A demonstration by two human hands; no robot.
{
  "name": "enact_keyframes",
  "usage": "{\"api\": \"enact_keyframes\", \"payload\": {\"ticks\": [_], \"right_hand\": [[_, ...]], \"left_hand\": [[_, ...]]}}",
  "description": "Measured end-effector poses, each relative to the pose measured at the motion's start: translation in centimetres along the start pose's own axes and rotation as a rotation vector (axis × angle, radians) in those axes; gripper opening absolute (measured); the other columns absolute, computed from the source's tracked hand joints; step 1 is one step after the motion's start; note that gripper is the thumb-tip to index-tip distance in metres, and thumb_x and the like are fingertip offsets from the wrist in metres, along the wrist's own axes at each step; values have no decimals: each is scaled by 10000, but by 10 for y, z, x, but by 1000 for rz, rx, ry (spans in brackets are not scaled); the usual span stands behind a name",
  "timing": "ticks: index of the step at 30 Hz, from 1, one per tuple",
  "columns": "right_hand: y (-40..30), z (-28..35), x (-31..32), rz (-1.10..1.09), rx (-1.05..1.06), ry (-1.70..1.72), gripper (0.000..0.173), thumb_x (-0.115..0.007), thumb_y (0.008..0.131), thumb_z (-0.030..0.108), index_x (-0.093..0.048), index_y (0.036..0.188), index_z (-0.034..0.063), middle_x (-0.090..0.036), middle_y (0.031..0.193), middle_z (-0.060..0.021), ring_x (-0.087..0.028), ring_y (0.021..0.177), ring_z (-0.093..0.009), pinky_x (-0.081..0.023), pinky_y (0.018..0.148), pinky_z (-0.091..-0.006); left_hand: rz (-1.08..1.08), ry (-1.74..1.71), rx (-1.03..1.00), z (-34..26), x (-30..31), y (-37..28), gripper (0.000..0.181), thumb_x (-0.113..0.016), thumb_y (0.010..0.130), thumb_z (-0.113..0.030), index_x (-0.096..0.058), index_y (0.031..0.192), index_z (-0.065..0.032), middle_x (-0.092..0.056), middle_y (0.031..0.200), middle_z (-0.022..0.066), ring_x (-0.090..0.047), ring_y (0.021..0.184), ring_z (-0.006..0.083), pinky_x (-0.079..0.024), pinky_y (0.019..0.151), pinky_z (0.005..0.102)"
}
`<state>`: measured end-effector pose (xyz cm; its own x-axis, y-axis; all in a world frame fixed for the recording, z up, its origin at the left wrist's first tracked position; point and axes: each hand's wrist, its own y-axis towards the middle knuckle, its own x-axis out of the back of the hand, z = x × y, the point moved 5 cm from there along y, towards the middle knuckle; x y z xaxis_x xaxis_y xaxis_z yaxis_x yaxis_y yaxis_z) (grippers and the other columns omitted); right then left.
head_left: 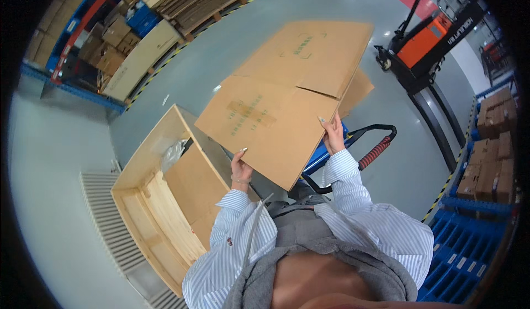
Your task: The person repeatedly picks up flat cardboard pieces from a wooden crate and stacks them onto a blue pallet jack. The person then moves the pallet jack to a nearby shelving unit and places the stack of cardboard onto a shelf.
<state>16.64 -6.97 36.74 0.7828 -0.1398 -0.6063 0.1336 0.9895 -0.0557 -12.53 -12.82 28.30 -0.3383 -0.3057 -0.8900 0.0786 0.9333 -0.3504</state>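
Observation:
A large flattened cardboard box [281,106], with green print and brown tape, is held up before me by its near edges. My left hand [241,169] grips it at the lower left, thumb on top. On the right edge my right hand [332,134] pinches it, also thumb on top; the fingers of both hands are partly hidden beneath. To my left an open wooden crate [155,230] contains a cardboard sheet [198,184] and some clear plastic film [173,155].
A blue hand truck with a black handle [374,151] stands close by my right hand. Beyond it is an orange and black pallet stacker [422,46]. Shelving with boxes [488,172] lines the right; stacked cardboard on a pallet [198,2] lies at the back. A radiator [107,222] is behind the crate.

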Motion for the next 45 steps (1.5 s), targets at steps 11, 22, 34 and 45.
{"api": "enact_keyframes", "payload": {"ticks": [11, 22, 34, 45], "right_hand": [[1, -40, 74, -152, -43, 187, 595, -425, 778, -9, -126, 1267, 147, -406, 1158, -98, -470, 992, -205, -423, 801, -317], [10, -168, 98, -281, -473, 54, 734, -509, 771, 100, 45, 1243, 202, -447, 1070, -177, -511, 887, -331, -448, 696, -463], [7, -244, 152, -521, -727, -132, 655, -523, 738, 68, -82, 1205, 201, -417, 1098, -159, -516, 883, -305, -435, 728, -451], [24, -316, 198, -242, -1058, -493, 406, -535, 713, 312, -438, 1056, 117, -504, 995, -98, -492, 885, -236, -411, 681, -366]], "left_hand": [[7, 117, 219, 28, 3, 78, 174, -485, 712, -58, -535, 860, 17, -556, 893, 107, -518, 864, 232, -408, 789, 350], [-193, 224, 242, -9, 38, 144, 369, -438, 810, -304, -429, 1089, -62, -459, 1110, 65, -423, 1025, 227, -333, 876, 375], [-508, 670, 119, 55, 182, 101, 295, -372, 836, -319, -450, 1022, -104, -519, 963, 4, -484, 844, 139, -386, 672, 284], [-641, 702, 328, 105, 241, 67, 449, -398, 815, -309, -301, 1194, -89, -341, 1202, 65, -339, 1063, 256, -284, 862, 387]]}}
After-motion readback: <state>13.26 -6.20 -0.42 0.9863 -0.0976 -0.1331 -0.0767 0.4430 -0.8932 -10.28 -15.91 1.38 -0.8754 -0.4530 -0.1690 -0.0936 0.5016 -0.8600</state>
